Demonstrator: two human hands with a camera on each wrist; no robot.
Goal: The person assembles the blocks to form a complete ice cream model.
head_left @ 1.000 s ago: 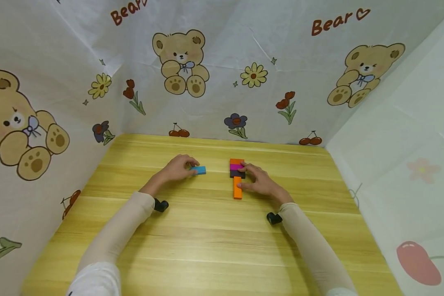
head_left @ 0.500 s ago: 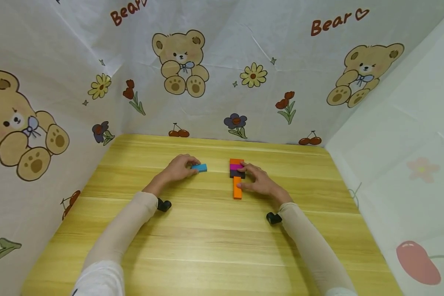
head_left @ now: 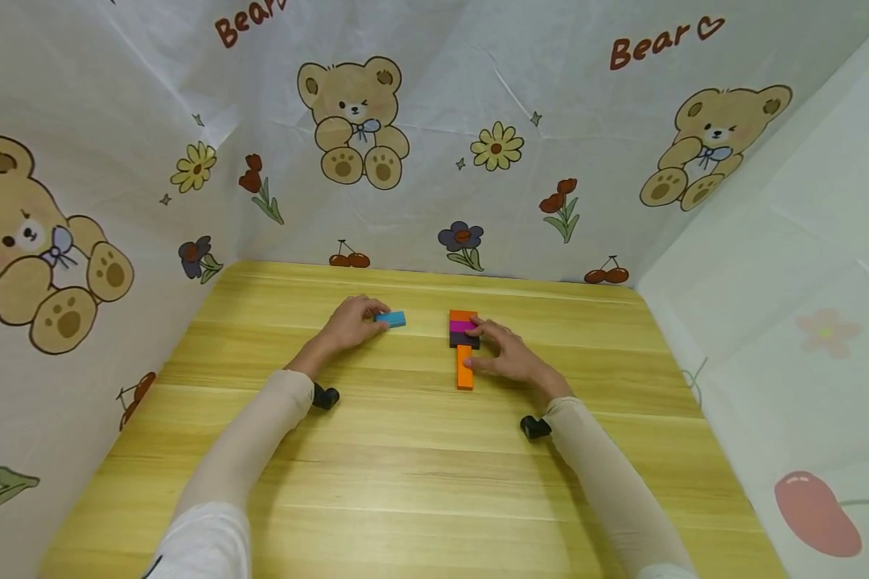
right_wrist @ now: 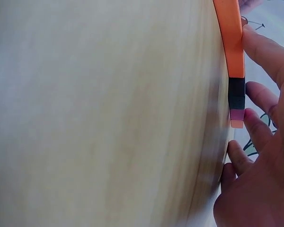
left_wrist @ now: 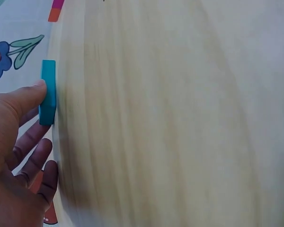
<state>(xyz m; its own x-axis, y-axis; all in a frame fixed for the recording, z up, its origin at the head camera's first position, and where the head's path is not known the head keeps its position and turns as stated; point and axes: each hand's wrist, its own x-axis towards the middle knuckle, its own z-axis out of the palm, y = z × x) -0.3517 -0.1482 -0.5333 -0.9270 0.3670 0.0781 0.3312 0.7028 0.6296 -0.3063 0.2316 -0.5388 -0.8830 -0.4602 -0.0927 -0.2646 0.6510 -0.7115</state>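
My left hand pinches a small blue block between thumb and fingers. In the left wrist view the blue block stands lengthwise, with the thumb on its near face. Right of it, an orange block, a magenta block and a dark block lie side by side, touching. Another orange block points toward me below the dark one. My right hand lies beside this group. Its thumb touches the lower orange block, and a fingertip rests by the magenta and dark ones.
The blocks lie on a wood-grain table. A white cloth printed with bears and flowers hangs behind and at the left. A pale wall stands at the right. Black wrist cameras sit on both forearms.
My left hand has moved slightly away from me and to the right, carrying the blue block along. The right hand and the grouped blocks stay in place.
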